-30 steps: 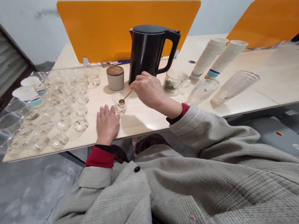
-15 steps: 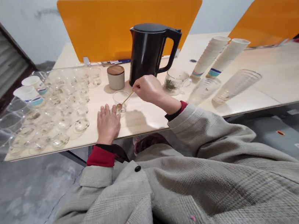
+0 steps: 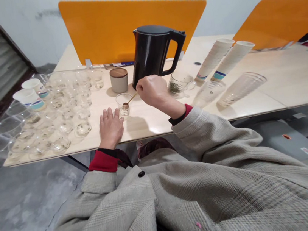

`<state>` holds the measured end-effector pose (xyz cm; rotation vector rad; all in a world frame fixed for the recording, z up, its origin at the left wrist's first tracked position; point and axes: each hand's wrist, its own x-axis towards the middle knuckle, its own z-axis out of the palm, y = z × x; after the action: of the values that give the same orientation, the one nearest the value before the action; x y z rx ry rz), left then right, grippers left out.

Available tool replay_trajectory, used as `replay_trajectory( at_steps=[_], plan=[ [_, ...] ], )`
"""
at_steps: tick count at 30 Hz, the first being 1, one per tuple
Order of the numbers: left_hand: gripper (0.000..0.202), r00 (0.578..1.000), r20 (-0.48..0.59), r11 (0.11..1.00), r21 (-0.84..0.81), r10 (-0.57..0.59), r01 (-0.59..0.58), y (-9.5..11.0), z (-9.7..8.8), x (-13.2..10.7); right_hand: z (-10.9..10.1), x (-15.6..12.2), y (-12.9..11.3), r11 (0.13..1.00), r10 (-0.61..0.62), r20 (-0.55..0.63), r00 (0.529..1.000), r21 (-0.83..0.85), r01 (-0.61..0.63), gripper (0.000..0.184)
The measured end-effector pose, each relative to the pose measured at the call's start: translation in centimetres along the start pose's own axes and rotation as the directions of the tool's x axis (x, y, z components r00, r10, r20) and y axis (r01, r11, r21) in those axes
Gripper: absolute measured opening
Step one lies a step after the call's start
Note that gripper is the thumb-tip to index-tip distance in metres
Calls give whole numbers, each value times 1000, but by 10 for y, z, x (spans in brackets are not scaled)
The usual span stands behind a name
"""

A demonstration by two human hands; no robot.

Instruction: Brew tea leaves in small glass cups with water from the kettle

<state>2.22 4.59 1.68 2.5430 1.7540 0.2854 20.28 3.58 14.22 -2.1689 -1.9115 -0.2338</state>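
Observation:
My right hand (image 3: 154, 91) is closed round the handle of a small spoon (image 3: 131, 99). The spoon slants down to the left, its bowl at a small clear plastic cup (image 3: 124, 108) that stands upright on the table. Flat on the tabletop, fingers spread, my left hand (image 3: 111, 127) lies just left of that cup and holds nothing. Behind the cup stands a grey canister (image 3: 119, 83) with a wooden lid. To the right of my right hand is a ribbed glass cup (image 3: 180, 82) with green leaves in it.
A black kettle (image 3: 152, 54) stands behind my right hand, before an orange divider (image 3: 102, 31). Many clear cups (image 3: 66, 124) crowd the table's left end, with two paper cups (image 3: 30, 99) among them. Stacked paper cups (image 3: 216, 57) and stacked plastic cups (image 3: 242, 88) lie tilted at right.
The spoon's bowl has turned over and shifted slightly up and right at the clear cup, as my right hand rotated. My left hand stays flat in place.

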Motion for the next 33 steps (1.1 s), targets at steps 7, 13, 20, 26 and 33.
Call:
replay_trajectory(
  at_steps=[7,13,20,26,33],
  plan=[
    [64,1000,-7,1000,0,9,-9,-2,3,0,-1,-1,-1,1000,-11,-14,1000,29,12,39],
    [63,1000,-10,1000,10,10,-10,-1,3,1,6,-6,-1,998,-51,-26,998,40,52,37],
    [62,1000,-26,1000,5,12,-12,-2,5,1,8,-9,1,998,-34,-60,998,48,37,38],
    [63,1000,-19,1000,-11,4,-5,-2,5,1,8,-5,6,990,8,-88,996,143,4,39],
    [62,999,-30,1000,-4,20,-20,-3,5,2,17,-1,8,989,18,-32,999,144,-14,38]
  ],
)
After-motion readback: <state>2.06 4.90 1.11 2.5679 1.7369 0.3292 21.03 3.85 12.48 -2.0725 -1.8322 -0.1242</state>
